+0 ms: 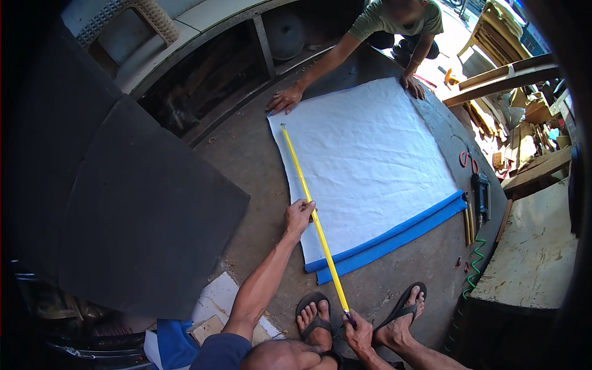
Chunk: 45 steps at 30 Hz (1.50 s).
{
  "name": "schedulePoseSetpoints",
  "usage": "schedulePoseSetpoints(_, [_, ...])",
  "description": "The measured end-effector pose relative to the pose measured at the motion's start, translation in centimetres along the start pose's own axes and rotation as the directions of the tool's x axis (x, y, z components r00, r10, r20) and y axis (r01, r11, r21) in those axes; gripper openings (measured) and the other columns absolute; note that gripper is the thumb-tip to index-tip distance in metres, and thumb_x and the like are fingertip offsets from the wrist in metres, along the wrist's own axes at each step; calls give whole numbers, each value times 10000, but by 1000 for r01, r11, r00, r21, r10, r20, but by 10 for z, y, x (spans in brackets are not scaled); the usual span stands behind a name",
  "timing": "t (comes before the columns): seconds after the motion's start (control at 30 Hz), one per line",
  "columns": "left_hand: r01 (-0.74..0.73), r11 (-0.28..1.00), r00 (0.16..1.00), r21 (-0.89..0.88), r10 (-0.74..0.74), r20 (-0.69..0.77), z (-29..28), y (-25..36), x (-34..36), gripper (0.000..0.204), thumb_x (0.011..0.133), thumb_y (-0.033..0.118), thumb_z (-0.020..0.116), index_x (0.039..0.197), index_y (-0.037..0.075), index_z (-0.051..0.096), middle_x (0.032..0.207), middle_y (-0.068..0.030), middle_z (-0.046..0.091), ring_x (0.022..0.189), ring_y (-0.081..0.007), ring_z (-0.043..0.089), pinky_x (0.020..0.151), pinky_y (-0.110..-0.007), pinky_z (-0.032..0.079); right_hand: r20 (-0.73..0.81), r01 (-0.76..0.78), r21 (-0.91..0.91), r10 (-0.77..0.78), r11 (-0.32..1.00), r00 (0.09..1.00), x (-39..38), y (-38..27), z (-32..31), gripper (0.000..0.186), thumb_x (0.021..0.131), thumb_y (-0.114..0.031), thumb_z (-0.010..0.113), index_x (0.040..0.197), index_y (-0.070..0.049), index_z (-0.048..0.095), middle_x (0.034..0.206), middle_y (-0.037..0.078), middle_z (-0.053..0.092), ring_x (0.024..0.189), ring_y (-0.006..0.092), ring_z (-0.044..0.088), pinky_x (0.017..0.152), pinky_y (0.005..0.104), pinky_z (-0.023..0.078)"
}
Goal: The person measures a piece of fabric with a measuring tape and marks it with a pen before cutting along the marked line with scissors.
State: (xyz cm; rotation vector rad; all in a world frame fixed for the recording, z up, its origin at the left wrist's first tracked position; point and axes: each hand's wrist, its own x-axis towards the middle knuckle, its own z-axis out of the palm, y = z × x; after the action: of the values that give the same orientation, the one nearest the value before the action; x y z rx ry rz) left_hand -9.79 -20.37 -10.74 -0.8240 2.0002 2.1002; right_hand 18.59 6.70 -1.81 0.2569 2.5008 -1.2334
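Note:
A white cloth (370, 148) with a folded blue edge (394, 231) along its near side lies spread on the floor. Along its left part runs the yellow blade of a tape measure (327, 253), pulled out toward my feet. My left hand (300, 218) pinches the blade midway, just over the cloth's left side. Beyond the near edge, my right hand (359, 333) is closed around the tape measure's case, mostly hidden by the fingers. A co-worker's hands (285, 100) press on the two far corners of the cloth.
Large dark sheets (148, 209) stand at the left. Red-handled scissors (473, 163), a pneumatic stapler (480, 194) and its green coiled hose (477, 259) lie on the right. A pale wooden panel (530, 259) and scrap wood (524, 148) are farther right.

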Motion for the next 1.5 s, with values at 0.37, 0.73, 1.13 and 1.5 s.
schedulePoseSetpoints(0.37, [30, 997, 992, 76, -20, -121, -24, 3, 31, 283, 987, 294, 615, 1032, 16, 641, 857, -67, 689, 669, -136, 667, 535, -302, 576, -8, 44, -46, -45, 998, 999, 55, -42, 21, 242, 914, -239, 666, 1072, -58, 685, 702, 181, 638, 630, 313, 675, 600, 404, 503])
schedulePoseSetpoints(0.73, [-504, 655, 859, 563, 312, 406, -20, -53, -177, 264, 925, 81, 546, 1159, -18, 615, 1013, -209, 672, 957, -377, 657, 847, -453, 515, 66, -39, -48, 42, 998, 997, 72, -77, 10, 218, 887, -278, 638, 1020, -112, 685, 801, 225, 661, 785, 446, 655, 677, 501, 504])
schedulePoseSetpoints(1.13, [-214, 794, 898, 569, -69, 434, -28, -48, -197, 332, 912, 33, 493, 1228, -12, 586, 1093, -219, 682, 1040, -389, 640, 918, -438, 507, 92, 139, -141, -127, 980, 988, 70, -41, 47, 588, 905, -186, 639, 1469, -257, 490, 911, 176, 695, 795, 375, 694, 697, 455, 551])
schedulePoseSetpoints(1.5, [-266, 719, 864, 642, -117, 489, -30, -36, -166, 245, 899, 88, 531, 1061, 23, 702, 1033, -222, 700, 974, -397, 670, 868, -452, 525, 279, 157, -383, -48, 910, 959, 91, -30, 50, 552, 875, -194, 629, 1412, -296, 556, 888, 188, 705, 786, 398, 692, 698, 511, 552])
